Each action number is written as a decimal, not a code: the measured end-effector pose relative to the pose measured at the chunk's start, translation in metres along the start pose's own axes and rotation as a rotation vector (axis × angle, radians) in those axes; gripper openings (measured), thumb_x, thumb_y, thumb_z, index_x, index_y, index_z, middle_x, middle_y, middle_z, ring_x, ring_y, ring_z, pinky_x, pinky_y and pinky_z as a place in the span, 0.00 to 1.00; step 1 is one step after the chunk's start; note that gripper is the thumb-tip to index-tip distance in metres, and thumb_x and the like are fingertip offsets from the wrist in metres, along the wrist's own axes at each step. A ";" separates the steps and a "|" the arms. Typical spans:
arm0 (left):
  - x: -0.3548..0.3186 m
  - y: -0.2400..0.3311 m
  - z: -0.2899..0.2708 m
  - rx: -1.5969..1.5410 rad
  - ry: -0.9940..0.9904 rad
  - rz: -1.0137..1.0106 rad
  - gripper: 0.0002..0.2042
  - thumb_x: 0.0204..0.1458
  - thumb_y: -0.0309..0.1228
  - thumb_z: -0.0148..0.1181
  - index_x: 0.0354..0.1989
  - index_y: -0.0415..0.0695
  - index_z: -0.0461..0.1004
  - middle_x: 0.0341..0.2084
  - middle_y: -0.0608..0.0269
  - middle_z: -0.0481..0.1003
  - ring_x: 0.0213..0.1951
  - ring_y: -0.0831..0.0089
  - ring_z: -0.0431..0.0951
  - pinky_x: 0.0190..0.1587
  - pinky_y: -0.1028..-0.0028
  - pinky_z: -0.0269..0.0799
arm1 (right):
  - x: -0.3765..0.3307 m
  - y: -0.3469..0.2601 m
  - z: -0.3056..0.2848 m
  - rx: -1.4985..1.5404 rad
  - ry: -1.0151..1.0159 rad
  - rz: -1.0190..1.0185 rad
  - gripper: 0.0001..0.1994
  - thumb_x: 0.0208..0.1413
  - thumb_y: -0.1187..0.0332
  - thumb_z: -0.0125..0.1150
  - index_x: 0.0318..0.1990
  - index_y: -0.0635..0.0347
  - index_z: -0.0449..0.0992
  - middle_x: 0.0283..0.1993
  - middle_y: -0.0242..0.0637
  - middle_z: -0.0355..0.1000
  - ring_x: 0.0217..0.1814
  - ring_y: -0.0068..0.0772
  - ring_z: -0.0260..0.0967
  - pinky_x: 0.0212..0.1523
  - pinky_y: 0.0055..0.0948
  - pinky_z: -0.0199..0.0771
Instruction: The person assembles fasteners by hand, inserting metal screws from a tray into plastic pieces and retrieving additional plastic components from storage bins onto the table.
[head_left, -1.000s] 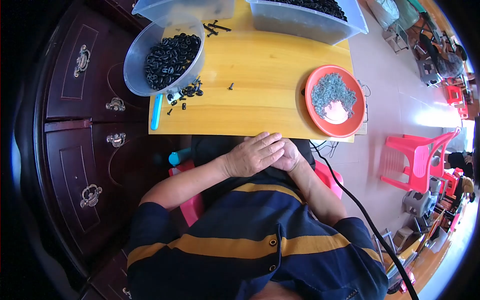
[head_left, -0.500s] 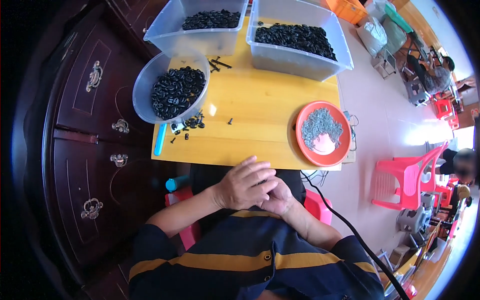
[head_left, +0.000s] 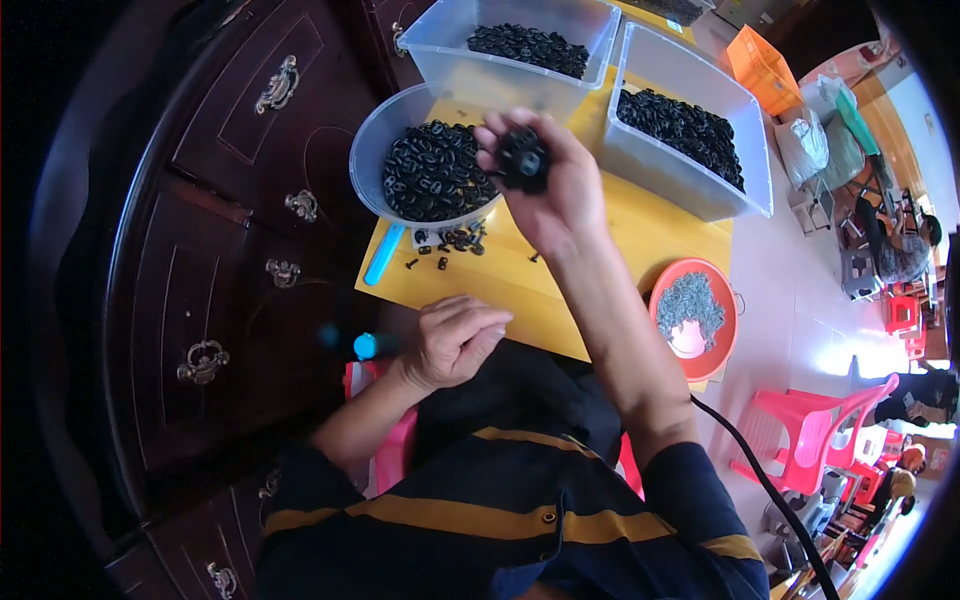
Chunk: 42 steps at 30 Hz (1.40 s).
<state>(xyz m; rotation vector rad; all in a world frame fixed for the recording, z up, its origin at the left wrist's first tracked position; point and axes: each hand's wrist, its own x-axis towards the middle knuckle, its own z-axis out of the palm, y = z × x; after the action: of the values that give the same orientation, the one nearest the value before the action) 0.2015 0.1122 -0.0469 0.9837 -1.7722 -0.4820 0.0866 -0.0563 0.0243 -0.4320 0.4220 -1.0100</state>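
Observation:
Over the table, beside the round clear tub (head_left: 362,150), my right hand (head_left: 565,195) is raised with its palm turned up and fingers curled. It holds a clump of small black plastic parts (head_left: 523,162), blurred by motion. A heap of black oval parts (head_left: 435,175) fills the bottom of the tub. My left hand (head_left: 455,343) is at the table's front edge, above my lap, its fingers curled together with the thumb against them. Whatever it may hold is hidden. Loose black pieces (head_left: 465,240) lie at the tub's near side.
Two clear rectangular bins (head_left: 690,165) with black parts stand at the back. An orange-red bowl (head_left: 727,350) of small silvery metal pieces is at the table's right. A blue-handled tool (head_left: 384,255) lies at the left edge. Dark drawers (head_left: 240,200) border the left; a pink chair (head_left: 800,425) stands right.
My hands, earlier together at the table's front edge, are now apart. The right has moved forward and up with black parts in it; the left has shifted slightly left. The view has turned.

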 end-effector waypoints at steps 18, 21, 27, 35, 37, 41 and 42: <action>-0.024 -0.013 0.052 -0.067 -0.308 0.002 0.06 0.51 0.26 0.67 0.36 0.42 0.79 0.25 0.60 0.78 0.29 0.63 0.81 0.32 0.67 0.76 | 0.102 -0.279 -0.167 -1.771 0.323 -0.349 0.18 0.56 0.58 0.65 0.47 0.63 0.82 0.38 0.38 0.81 0.39 0.29 0.75 0.44 0.32 0.75; -0.024 -0.011 0.050 -0.034 -0.313 0.020 0.05 0.50 0.25 0.67 0.35 0.40 0.80 0.26 0.58 0.80 0.28 0.61 0.81 0.31 0.67 0.76 | 0.115 -0.283 -0.191 -1.961 0.297 0.103 0.19 0.58 0.56 0.65 0.50 0.60 0.81 0.43 0.35 0.79 0.46 0.28 0.73 0.51 0.28 0.71; -0.020 -0.015 0.054 -0.036 -0.321 -0.018 0.05 0.51 0.27 0.68 0.34 0.41 0.81 0.27 0.58 0.80 0.29 0.62 0.82 0.33 0.68 0.77 | 0.133 -0.267 -0.216 -2.168 0.228 0.364 0.42 0.57 0.37 0.58 0.71 0.56 0.62 0.69 0.53 0.64 0.72 0.51 0.62 0.70 0.45 0.60; -0.019 -0.016 0.056 -0.024 -0.337 -0.088 0.04 0.50 0.25 0.68 0.33 0.41 0.81 0.30 0.57 0.81 0.33 0.60 0.83 0.37 0.66 0.78 | 0.136 -0.257 -0.197 -2.225 -0.030 0.705 0.41 0.53 0.35 0.58 0.65 0.59 0.72 0.68 0.49 0.67 0.69 0.48 0.65 0.69 0.44 0.61; -0.018 -0.016 0.057 -0.024 -0.346 -0.078 0.04 0.50 0.25 0.68 0.33 0.41 0.81 0.30 0.57 0.81 0.34 0.60 0.83 0.37 0.66 0.78 | 0.139 -0.259 -0.203 -2.160 0.011 0.731 0.33 0.52 0.45 0.65 0.61 0.57 0.75 0.62 0.42 0.73 0.62 0.39 0.69 0.63 0.40 0.66; -0.017 -0.012 0.055 0.016 -0.349 -0.092 0.05 0.49 0.25 0.68 0.34 0.41 0.81 0.30 0.56 0.81 0.34 0.59 0.83 0.38 0.65 0.78 | 0.140 -0.253 -0.194 -1.935 0.042 0.871 0.36 0.48 0.46 0.70 0.62 0.59 0.74 0.63 0.41 0.71 0.64 0.38 0.66 0.64 0.42 0.65; -0.017 -0.012 0.056 0.017 -0.344 -0.075 0.05 0.49 0.25 0.68 0.34 0.41 0.81 0.30 0.56 0.81 0.34 0.59 0.83 0.38 0.65 0.78 | 0.132 -0.252 -0.188 -1.942 0.084 0.854 0.36 0.47 0.45 0.71 0.60 0.59 0.75 0.61 0.41 0.72 0.62 0.38 0.68 0.62 0.43 0.67</action>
<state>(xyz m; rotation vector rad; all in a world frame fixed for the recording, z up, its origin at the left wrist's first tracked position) 0.1583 0.1122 -0.0881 1.0274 -2.0511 -0.7192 -0.1299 -0.3167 -0.0182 -1.7109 1.4598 0.5348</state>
